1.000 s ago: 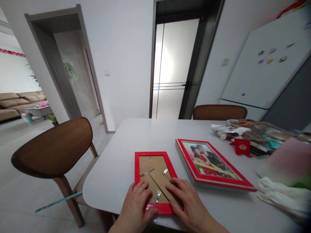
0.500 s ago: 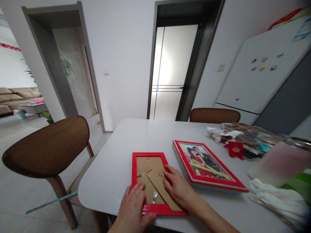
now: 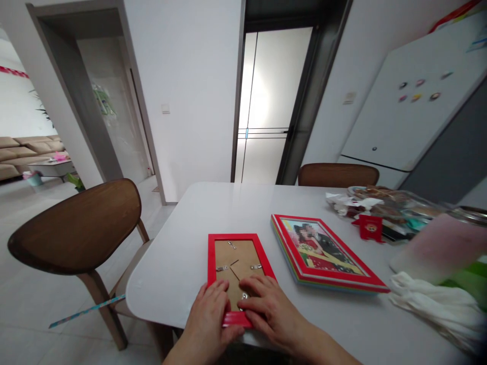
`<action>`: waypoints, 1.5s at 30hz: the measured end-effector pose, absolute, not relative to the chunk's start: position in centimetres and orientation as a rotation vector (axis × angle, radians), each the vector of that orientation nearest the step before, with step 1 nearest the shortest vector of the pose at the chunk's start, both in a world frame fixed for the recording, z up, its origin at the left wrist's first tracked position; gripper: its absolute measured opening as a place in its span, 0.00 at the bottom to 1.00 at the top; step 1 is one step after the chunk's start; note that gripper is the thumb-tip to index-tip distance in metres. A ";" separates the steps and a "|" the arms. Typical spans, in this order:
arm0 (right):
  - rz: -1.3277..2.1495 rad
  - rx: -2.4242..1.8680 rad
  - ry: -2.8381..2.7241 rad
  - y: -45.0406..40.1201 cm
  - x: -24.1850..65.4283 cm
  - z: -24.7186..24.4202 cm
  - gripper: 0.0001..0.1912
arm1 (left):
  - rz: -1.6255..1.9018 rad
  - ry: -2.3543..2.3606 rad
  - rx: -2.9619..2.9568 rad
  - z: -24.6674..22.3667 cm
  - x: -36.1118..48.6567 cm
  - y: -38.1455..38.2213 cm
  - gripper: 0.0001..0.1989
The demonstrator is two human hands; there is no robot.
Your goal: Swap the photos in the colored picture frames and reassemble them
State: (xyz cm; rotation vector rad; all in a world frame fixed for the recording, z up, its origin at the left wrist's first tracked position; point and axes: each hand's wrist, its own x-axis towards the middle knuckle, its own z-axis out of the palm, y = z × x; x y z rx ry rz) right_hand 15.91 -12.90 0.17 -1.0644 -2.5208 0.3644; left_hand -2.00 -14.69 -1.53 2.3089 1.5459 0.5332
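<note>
A red picture frame [image 3: 264, 253] lies face down on the white table, its brown backing board [image 3: 232, 253] upward. Small metal clips [image 3: 255, 267] sit near the board's edges, and a stand leg is set into the board. My left hand [image 3: 207, 312] grips the frame's lower left corner, fingers on top and thumb at the near edge. Bent over the lower part of the board, my right hand [image 3: 272, 309] has its fingertips at the bottom metal clip [image 3: 244, 296]. That clip is partly hidden by the fingers.
To the right, several stacked frames [image 3: 335, 281] have a couple's photo on top. Beyond are a white cloth [image 3: 429, 299], a pinkish jar [image 3: 437, 248], a red packet [image 3: 370, 227] and crumpled tissue [image 3: 352, 204]. Wooden chairs [image 3: 79, 225] stand at the left and far side.
My right hand has moved from the board's right side down to the bottom clip, uncovering the right clip. My left hand keeps its hold on the frame's corner. The view has shifted slightly.
</note>
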 end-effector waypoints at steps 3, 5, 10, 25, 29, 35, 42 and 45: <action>0.382 -1.052 -2.524 -13.1 16.1 0.3 0.11 | 0.539 1.546 2.317 -1.6 -2.0 -14.7 0.16; 0.390 -1.039 -2.524 -13.1 16.2 0.4 0.11 | 0.535 1.545 2.313 -1.6 -2.0 -14.7 0.16; 0.396 -1.030 -2.453 -11.7 15.0 0.5 0.15 | 0.515 1.528 2.323 -1.5 -2.1 -14.6 0.23; 0.312 -1.303 -2.320 -6.4 10.0 -0.9 0.09 | 0.538 1.543 2.255 -1.7 -2.4 -15.0 0.14; 0.322 -1.295 -2.332 -6.3 9.8 -1.1 0.10 | 0.545 1.532 2.244 -1.6 -2.4 -15.1 0.12; 0.360 -1.228 -2.357 -6.3 9.9 -1.3 0.07 | 0.583 1.524 2.244 -1.8 -2.4 -14.9 0.13; 0.347 -1.254 -2.359 -6.3 10.0 -1.4 0.06 | 0.570 1.533 2.234 -1.9 -2.4 -14.9 0.13; 0.332 -1.261 -2.374 -6.4 9.8 -1.1 0.06 | 0.559 1.536 2.228 -1.7 -2.3 -14.9 0.13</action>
